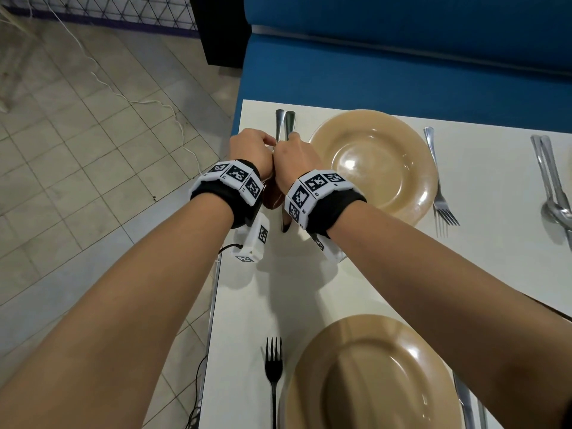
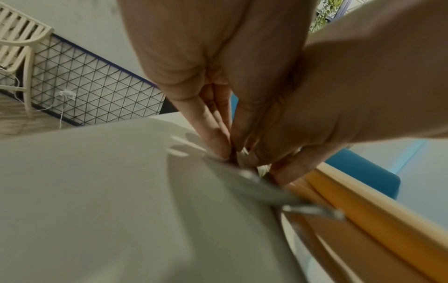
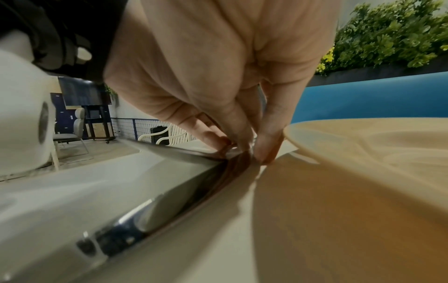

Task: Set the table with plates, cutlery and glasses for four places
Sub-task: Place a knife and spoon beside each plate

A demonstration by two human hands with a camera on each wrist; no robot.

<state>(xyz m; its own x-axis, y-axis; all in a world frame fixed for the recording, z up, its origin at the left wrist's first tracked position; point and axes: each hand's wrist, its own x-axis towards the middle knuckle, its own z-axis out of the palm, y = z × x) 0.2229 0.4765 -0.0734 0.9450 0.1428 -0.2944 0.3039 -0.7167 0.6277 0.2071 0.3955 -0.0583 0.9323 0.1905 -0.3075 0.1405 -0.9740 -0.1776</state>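
Both hands meet at the far left place of the white table (image 1: 278,289). My left hand (image 1: 263,144) pinches the handle of a steel spoon (image 1: 280,119); its blurred bowl (image 2: 254,185) lies under that wrist. Right beside it, my right hand (image 1: 292,147) pinches a steel knife (image 1: 290,122), and its blade (image 3: 150,214) lies flat on the table toward me. Both pieces lie side by side just left of the far tan plate (image 1: 322,134). The fingertips (image 3: 266,153) press down close to the plate's rim (image 3: 339,134).
A fork (image 1: 439,193) lies right of the far plate. Another spoon and knife (image 1: 551,187) are at the right edge. A second tan plate (image 1: 309,351) sits near me, with a dark fork (image 1: 274,363) to its left and cutlery (image 1: 464,397) to its right. A blue bench (image 1: 371,57) runs behind.
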